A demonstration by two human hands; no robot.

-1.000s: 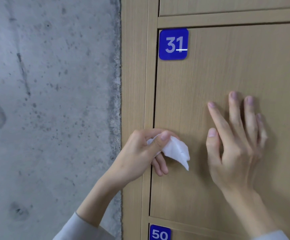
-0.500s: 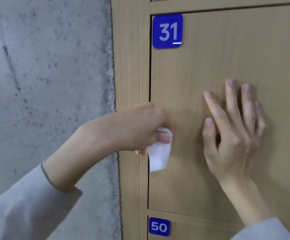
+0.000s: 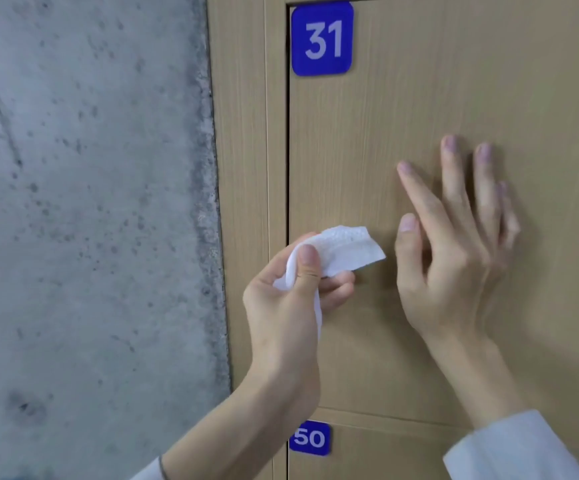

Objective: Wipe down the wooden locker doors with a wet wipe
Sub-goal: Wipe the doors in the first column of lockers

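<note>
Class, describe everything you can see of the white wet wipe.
The wet wipe is a small, crumpled white sheet with a faintly embossed texture. The left hand pinches it between thumb and fingers; one folded end sticks out toward the right hand, a thin strip trails down the palm. It sits before locker door 31; contact with the wood is unclear.

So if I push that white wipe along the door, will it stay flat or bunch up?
Probably bunch up: the wet wipe looks thin and limp, creased and drooping where the left hand pinches it. It seems very light, so it likely needs fingers pressing it flat on door 31.
</note>
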